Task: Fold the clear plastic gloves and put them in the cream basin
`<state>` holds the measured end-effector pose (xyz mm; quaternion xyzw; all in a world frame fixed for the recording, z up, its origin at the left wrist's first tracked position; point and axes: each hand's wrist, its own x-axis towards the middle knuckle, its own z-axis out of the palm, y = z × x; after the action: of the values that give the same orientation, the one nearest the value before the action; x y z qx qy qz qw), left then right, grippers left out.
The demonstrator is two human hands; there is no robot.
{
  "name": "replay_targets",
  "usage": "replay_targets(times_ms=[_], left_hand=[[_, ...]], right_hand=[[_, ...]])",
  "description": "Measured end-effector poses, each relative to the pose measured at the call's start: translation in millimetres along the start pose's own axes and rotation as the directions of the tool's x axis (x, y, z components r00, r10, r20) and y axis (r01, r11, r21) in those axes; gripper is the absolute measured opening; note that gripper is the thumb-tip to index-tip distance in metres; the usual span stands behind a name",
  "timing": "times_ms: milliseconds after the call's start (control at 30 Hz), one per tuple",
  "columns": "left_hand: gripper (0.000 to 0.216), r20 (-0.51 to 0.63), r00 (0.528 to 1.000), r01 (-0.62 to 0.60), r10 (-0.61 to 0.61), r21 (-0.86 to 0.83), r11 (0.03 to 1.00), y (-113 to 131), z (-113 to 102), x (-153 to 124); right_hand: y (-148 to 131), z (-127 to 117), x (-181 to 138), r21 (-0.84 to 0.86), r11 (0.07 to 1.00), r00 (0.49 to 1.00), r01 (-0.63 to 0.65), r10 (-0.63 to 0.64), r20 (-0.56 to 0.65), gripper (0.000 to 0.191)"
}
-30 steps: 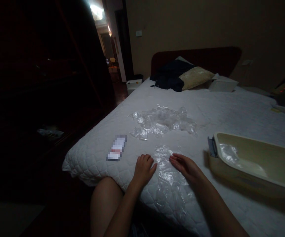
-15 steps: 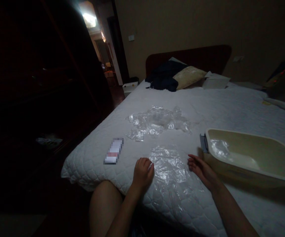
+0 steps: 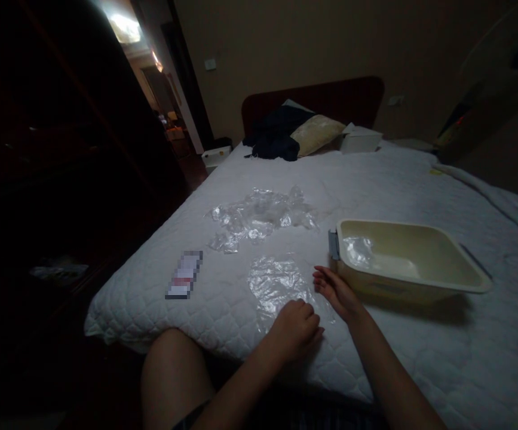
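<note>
Plastic lies spread out, clear, shiny, wrinkled.

Plastic bag on bed, left of tub; plastic pile behind, nearer headboard.

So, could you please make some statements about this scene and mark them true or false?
1. The left hand is at the near clear plastic. True.
2. The right hand is inside the tub. False: it is outside.
3. More clear plastic lies farther up the bed. True.
4. The tub stands left of the near clear plastic. False: it stands to the right.
5. A pale pillow lies beside dark cloth. True.
</note>
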<state>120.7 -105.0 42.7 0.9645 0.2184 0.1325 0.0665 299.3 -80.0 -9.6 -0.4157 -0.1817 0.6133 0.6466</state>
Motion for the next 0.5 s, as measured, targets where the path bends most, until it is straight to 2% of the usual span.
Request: replay_targets(times_ms=[167,333,500], left_hand=[[0.017,-0.001,0.998,0.059,-0.059,0.077,0.995,29,19,25],[0.015,0.052,0.994,0.090,-0.098,0.138,0.986,38,40,40],[0.015,0.021,0.992,0.123,-0.128,0.141,0.982,34,33,40]], right_hand=[[-1,-1,-1,0.011,1.000,1.000,-0.005,0.005,0.027,0.019],[-2,-3,-1,0.025,1.000,0.998,-0.006,0.004,0.064,0.022],[-2,-5,-1,0.040,0.999,0.997,-0.014,0.011,0.074,0.020]])
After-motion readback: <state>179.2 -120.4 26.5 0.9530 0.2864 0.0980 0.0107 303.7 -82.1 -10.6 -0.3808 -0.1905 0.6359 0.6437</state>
